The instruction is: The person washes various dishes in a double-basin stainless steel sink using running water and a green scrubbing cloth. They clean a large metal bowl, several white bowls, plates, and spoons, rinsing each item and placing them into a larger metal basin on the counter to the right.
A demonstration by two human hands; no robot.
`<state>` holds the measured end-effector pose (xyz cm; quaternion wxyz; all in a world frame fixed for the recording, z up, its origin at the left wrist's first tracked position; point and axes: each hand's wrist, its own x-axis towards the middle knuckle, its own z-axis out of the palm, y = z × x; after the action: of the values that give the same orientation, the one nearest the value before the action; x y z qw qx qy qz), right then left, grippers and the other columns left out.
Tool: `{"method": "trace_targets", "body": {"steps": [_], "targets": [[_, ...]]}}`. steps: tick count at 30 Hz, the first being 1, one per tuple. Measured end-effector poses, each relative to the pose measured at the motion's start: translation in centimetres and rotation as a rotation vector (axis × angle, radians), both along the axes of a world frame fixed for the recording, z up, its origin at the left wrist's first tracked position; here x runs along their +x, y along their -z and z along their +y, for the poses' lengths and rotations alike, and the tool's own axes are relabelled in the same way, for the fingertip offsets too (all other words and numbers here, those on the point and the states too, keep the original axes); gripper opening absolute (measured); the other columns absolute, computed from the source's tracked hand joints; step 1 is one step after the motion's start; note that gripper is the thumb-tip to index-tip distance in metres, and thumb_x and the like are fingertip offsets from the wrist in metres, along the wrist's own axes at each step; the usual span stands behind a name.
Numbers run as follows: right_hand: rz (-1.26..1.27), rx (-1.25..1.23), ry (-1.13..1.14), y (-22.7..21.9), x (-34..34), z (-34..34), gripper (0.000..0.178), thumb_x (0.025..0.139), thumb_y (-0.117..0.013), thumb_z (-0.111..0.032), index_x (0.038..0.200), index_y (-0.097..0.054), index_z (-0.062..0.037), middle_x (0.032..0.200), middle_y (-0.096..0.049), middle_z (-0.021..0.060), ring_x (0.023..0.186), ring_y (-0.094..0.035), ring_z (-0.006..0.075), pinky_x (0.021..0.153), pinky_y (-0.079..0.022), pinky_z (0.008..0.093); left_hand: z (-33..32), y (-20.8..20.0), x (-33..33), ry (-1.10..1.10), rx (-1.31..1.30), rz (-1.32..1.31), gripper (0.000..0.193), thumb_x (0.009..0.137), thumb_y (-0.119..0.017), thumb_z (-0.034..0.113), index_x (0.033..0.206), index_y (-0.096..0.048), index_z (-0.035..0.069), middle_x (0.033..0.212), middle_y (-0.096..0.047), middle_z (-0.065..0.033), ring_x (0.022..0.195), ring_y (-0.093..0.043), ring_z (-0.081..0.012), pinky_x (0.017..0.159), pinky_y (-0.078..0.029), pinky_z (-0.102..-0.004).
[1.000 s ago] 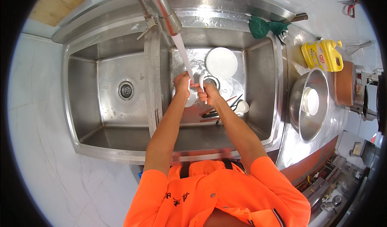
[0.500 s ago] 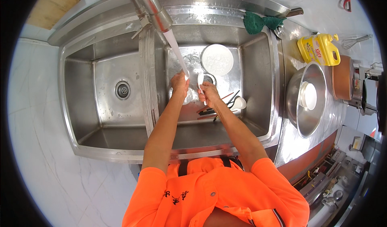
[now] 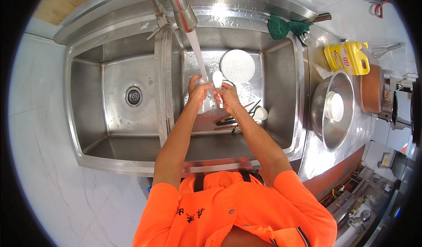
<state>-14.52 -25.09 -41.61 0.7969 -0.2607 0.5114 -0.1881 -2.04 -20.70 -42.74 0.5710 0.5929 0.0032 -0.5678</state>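
My right hand (image 3: 227, 95) is closed around the handle of a white soup spoon (image 3: 217, 78), its bowl pointing up and away from me. Beside it, my left hand (image 3: 198, 91) is under the running water (image 3: 196, 49), thumb and fingers apart. Splashing makes it hard to see into that palm. Both hands are over the right sink basin (image 3: 279, 89). A round white plate or lid (image 3: 238, 66) lies just beyond the spoon. Near my right forearm are several dark and reddish chopsticks (image 3: 226, 122) and a white ladle-like spoon (image 3: 260, 113). Another white piece (image 3: 203, 107), partly hidden, lies below my left hand.
The metal faucet (image 3: 184, 16) hangs over the divider (image 3: 162, 80) and left basin (image 3: 127, 75). On the right counter stand a steel bowl (image 3: 323, 130) holding white bowls (image 3: 335, 106) and a yellow jug (image 3: 347, 58). A green cloth (image 3: 278, 27) and knife handle (image 3: 323, 17) rest at the back rim.
My left hand has turned and its fingers have spread under the stream. The spoon in my right hand has shifted slightly, bowl still up.
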Motion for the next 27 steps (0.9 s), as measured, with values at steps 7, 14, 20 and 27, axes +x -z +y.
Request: {"method": "trace_targets", "body": {"steps": [7,14,20,27], "targets": [[0.315,-0.129,-0.201,-0.4,1.7,0.6,0.013,0.085,-0.046,-0.009,0.081,-0.052,0.0019,0.057,-0.051,0.0054,0.036,-0.04,0.0094,0.028,-0.028,0.0241,0.2,1.3,0.3,-0.004,-0.02,-0.136,0.043,0.067,-0.077,0.012,0.102,-0.053,0.002,0.074,-0.055,-0.0024,0.046,-0.041,-0.0061,0.038,-0.03,-0.0235],[0.42,0.037,-0.338,-0.9,2.0,0.3,0.03,0.089,-0.048,-0.028,0.072,-0.05,-0.0032,0.05,-0.044,0.0023,0.031,-0.031,0.0084,0.028,-0.021,0.0245,0.3,2.8,0.1,0.153,-0.124,-0.655,0.037,0.071,-0.067,0.014,0.102,-0.055,-0.001,0.075,-0.061,-0.0092,0.063,-0.057,-0.016,0.058,-0.047,-0.03],[0.193,0.112,-0.232,0.6,1.4,-0.3,0.028,0.089,-0.048,-0.024,0.072,-0.048,-0.0026,0.051,-0.044,0.003,0.034,-0.034,0.0103,0.03,-0.024,0.0259,-0.3,2.2,-0.4,0.162,-0.116,-0.384,0.032,0.085,-0.051,0.025,0.105,-0.053,0.0,0.066,-0.056,-0.0079,0.047,-0.05,-0.0139,0.038,-0.038,-0.027],[0.074,0.069,-0.03,-0.1,0.2,1.1,0.003,0.086,-0.045,-0.001,0.085,-0.048,0.0009,0.063,-0.047,0.0042,0.043,-0.038,0.0097,0.036,-0.03,0.0242,-0.8,1.6,0.9,0.129,0.003,0.163,0.017,0.092,-0.04,0.02,0.102,-0.048,0.009,0.065,-0.045,-0.0018,0.039,-0.034,-0.009,0.03,-0.023,-0.025]]}}
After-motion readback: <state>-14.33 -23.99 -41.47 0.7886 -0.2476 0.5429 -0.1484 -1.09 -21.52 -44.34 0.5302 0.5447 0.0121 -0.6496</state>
